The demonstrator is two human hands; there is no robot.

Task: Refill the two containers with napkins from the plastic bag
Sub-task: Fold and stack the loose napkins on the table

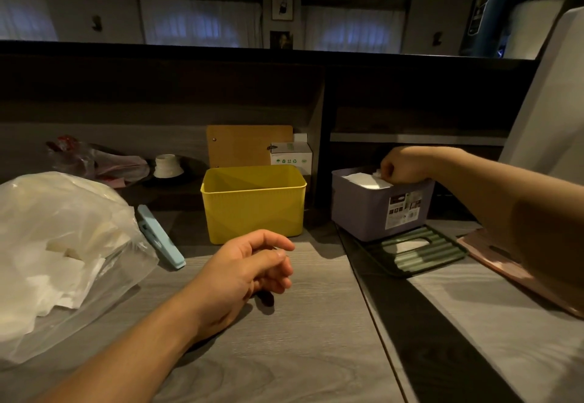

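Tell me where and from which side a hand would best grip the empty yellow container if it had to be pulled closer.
Probably by the near long rim of the yellow container, from above and in front. It stands upright and open-topped, with nothing visible inside, so fingers can hook over that edge. The free left hand hovers just before it; the right hand is busy at the purple container.

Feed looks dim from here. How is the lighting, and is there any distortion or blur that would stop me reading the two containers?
Head view: dim, warm light; back shelf nearly black. Wide-angle bending curves the counter edges. The yellow container and purple container read clearly; the napkins under the right hand look slightly blown out. The left hand casts a soft shadow, and the plastic bag shows mild glare.
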